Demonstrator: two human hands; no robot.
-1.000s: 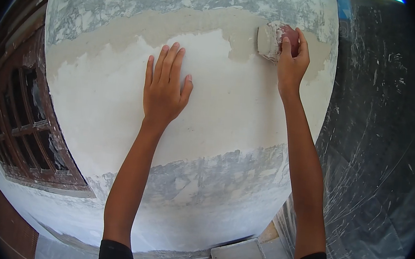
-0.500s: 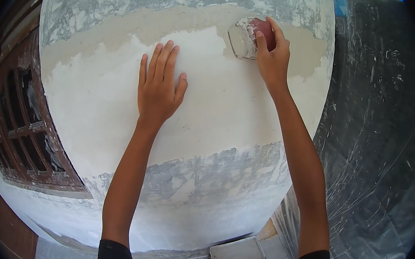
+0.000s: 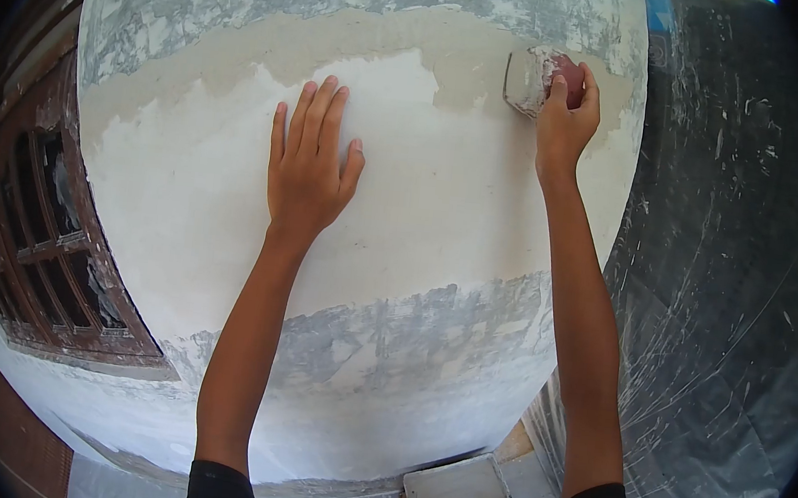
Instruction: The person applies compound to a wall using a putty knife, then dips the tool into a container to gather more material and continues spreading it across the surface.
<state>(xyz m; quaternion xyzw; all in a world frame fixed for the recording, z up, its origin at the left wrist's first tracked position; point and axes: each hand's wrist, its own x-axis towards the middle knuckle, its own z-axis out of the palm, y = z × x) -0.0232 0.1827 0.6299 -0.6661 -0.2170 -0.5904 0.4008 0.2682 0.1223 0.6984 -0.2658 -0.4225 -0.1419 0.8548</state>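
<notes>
My right hand (image 3: 566,131) grips a putty knife (image 3: 531,79) by its reddish, putty-smeared end. The wide blade lies against the upper right of the wall (image 3: 415,183), on a beige, damp-looking band of putty (image 3: 343,34). Below that band the coat is smooth and white. My left hand (image 3: 309,168) rests flat on the white part, left of centre, fingers spread and pointing up. It holds nothing. The edge of the blade is partly hidden by the putty on it.
A brown wooden window frame (image 3: 77,247) with dark openings is at the left. Dark, splattered plastic sheeting (image 3: 723,280) hangs on the right beyond the wall's edge. On the floor below stands a rectangular tray (image 3: 457,495) of greyish material. Rough grey patches border the smooth coat above and below.
My right hand has slid the putty knife to the right along the beige band. White coat shows where the blade passed. My left hand has stayed nearly in place.
</notes>
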